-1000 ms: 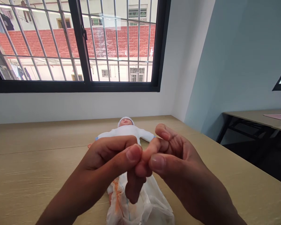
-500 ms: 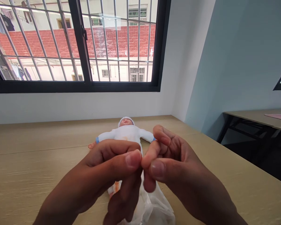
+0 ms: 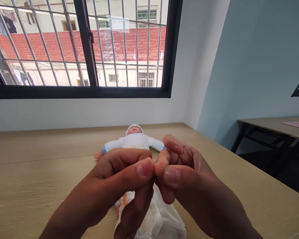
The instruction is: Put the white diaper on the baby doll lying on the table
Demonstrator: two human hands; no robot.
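Observation:
In the head view my left hand (image 3: 112,181) is closed, its thumb and index finger pinched together. My right hand (image 3: 191,176) pinches too, its thumb against its index finger, and the fingertips of both hands meet. Whatever may be between them is hidden or too small to name. Behind the hands a baby doll (image 3: 136,140) in a white top with blue cuffs and a white cap lies on its back, arms spread. Below the hands is a thin, crumpled, whitish translucent bag or sheet (image 3: 165,219), with an orange mark near its left side. My hands cover much of the doll's lower part.
A light wooden table (image 3: 40,179) carries the doll and reaches back to the wall below a barred window (image 3: 129,93). Its right edge runs diagonally toward me. Farther right stands a second table (image 3: 271,124) with a pink item (image 3: 296,124) on it.
Both hands have shifted slightly to the right, still pinched, with their fingertips together. The doll stays in place.

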